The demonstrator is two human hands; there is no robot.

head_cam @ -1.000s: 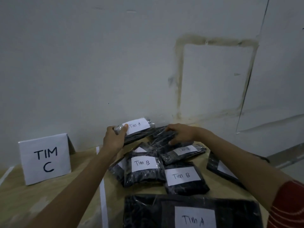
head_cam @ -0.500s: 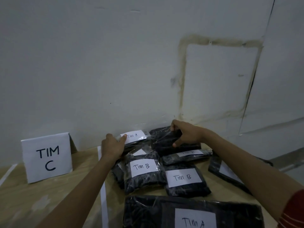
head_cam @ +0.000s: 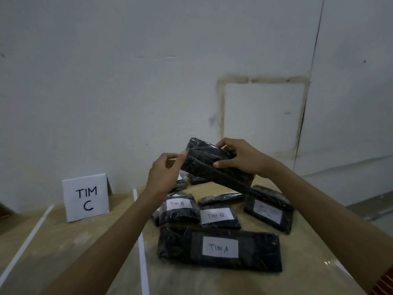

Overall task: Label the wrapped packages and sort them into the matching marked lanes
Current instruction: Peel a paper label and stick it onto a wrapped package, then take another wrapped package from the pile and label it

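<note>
The right hand (head_cam: 240, 158) grips a black wrapped package (head_cam: 210, 167), fingers over its top and thumb on the near face. The left hand (head_cam: 165, 173) pinches the package's left end with curled fingers, so it hangs tilted between both hands above the far edge of the bench (head_cam: 89, 252). Below lie a Tim B package (head_cam: 180, 207), a second Tim B package (head_cam: 219, 216), a Tim C package (head_cam: 268, 210) toward the right edge and a long Tim A package (head_cam: 219, 249) nearer; a white tape line (head_cam: 142, 241) and TIM C sign (head_cam: 86, 198) are leftward.
</note>
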